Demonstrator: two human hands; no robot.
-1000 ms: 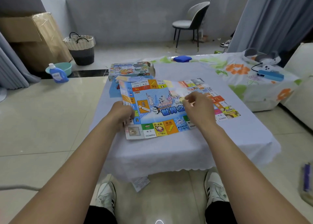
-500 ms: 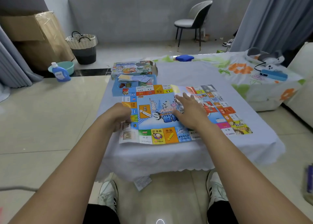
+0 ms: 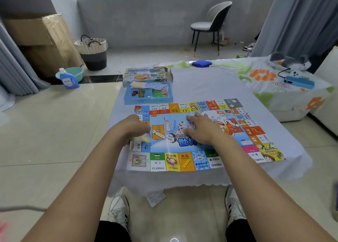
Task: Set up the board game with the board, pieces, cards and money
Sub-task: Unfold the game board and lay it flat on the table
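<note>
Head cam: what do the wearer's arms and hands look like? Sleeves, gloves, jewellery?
Both forearms are bare up to the frame edge: no sleeves in view. The left hand and right hand carry no gloves, and no rings, watch or wristbands are visible. No markings show.

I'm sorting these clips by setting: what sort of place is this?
Most likely a room in a home: a low cloth-covered table on a tiled floor, curtains by a barred window, a laundry basket and a detergent bottle.

bare tablecloth (image 3: 210, 84) right of tray (image 3: 148, 93); box (image 3: 145, 74) behind it.
</note>
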